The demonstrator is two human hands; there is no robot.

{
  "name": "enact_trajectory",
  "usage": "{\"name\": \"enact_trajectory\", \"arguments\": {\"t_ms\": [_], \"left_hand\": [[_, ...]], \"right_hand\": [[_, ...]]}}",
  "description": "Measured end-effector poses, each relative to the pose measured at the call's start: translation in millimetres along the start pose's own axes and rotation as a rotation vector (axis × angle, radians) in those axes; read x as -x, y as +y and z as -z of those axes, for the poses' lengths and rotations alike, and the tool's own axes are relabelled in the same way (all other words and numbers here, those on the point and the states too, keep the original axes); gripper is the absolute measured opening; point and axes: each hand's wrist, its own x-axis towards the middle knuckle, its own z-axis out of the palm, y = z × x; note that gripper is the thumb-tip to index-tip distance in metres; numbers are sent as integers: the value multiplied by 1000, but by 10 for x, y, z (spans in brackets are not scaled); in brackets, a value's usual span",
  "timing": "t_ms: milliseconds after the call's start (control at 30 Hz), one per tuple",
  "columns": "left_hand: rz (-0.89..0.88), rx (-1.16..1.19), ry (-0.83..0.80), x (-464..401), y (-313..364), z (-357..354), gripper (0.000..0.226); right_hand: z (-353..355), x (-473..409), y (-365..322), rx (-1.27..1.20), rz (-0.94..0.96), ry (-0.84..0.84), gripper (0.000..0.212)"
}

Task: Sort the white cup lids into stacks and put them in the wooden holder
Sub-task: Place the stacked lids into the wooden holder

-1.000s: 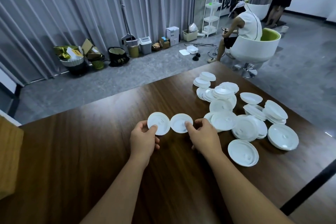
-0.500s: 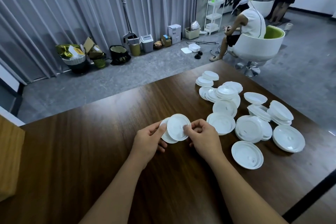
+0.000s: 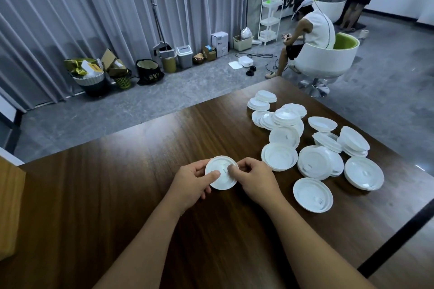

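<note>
Head view: left hand and right hand pinch lids mid-worktop; align rims squarely, press evenly so they nest.

I see the two small white lids, side by side and apart a second ago, now brought fully one over the other so they read as a single disc. My left hand and right hand have closed in toward each other, both thumbs pressing on top of the stacked pair above the table, nearer me than before
</note>
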Motion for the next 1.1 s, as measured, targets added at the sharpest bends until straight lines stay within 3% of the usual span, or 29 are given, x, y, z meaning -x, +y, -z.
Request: {"name": "enact_trajectory", "arguments": {"t_ms": [200,300,400,533,633,867,1100], "left_hand": [[7,85,213,-2,-59,-12,25],[7,172,232,-10,-77,9,24],[-7,167,232,11,-58,-23,24],[-16,206,243,63,-46,-37,25],[-18,180,264,99,-46,-50,25],[-3,152,311,97,-24,-72,26],[-7,84,324,36,-40,-106,22]], "right_hand": [[-45,272,85,-181,39,274,25],[28,357,165,-209,-29,427,43],[93,335,158,-182,-99,414,51],[109,321,129,-193,-86,435,17],[74,371,153,-199,-9,407,6],[69,433,140,-233,83,384,11],[50,357,148,-278,42,376,15]]}}
